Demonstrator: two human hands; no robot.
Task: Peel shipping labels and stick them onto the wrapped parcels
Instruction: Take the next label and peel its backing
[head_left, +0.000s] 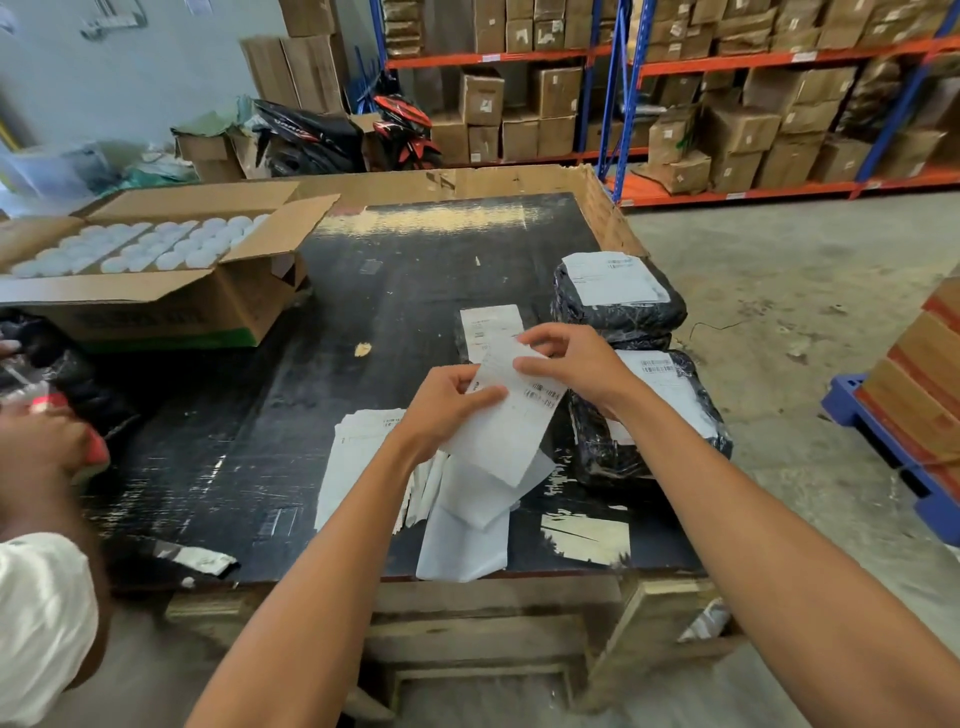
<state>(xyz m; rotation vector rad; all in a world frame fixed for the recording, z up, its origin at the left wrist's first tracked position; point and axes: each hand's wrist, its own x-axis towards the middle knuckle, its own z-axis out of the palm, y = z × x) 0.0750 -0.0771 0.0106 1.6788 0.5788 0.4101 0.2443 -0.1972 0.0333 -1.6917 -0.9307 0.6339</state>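
Note:
Above the black table (415, 270) I hold a white shipping label (511, 415) between both hands. My left hand (444, 410) pinches its left edge, and my right hand (576, 366) pinches its upper right corner. Below it lie a stack of labels (358, 457) and loose white backing sheets (462, 540). Three black wrapped parcels sit to the right, each with a label on top: a far one (618, 301), a near one (649, 421) partly under my right wrist, and a flat one (488, 327) behind the held label.
An open cardboard box (171, 291) of white round lids stands on the table's left. Another person's arm (47, 452) reaches in at the left edge. Shelves of cartons (727, 104) fill the back. A blue pallet with boxes (914, 415) stands on the floor at right.

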